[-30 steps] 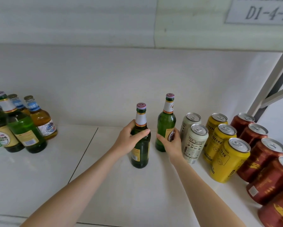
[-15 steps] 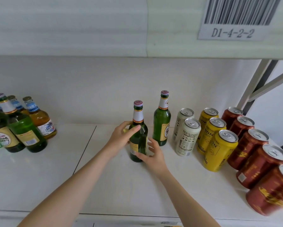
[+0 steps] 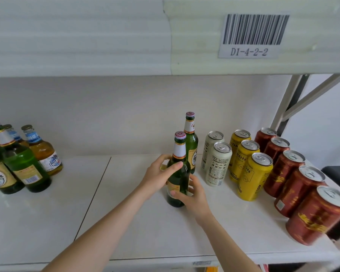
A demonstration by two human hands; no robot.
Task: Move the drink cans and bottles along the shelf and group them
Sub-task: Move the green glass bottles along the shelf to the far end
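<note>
A dark green bottle [image 3: 178, 169] with a pink cap stands upright mid-shelf. My left hand [image 3: 159, 176] wraps its shoulder from the left, and my right hand [image 3: 192, 195] grips its lower body from the right. Just behind it stands a second green bottle [image 3: 190, 142], untouched. To the right are two white cans [image 3: 218, 163], three yellow cans [image 3: 253, 175] and several red cans [image 3: 295, 185] in rows. At the far left stands a cluster of green and amber bottles [image 3: 23, 161].
The white shelf board [image 3: 126, 222] has a seam left of my arms. An upper shelf edge with a barcode label [image 3: 251, 36] hangs overhead. A metal upright and brace [image 3: 287, 107] close the right end.
My right hand left the rear green bottle and closed on the lower part of the front bottle. The front bottle now stands closer to the rear one. The camera has tilted up.
</note>
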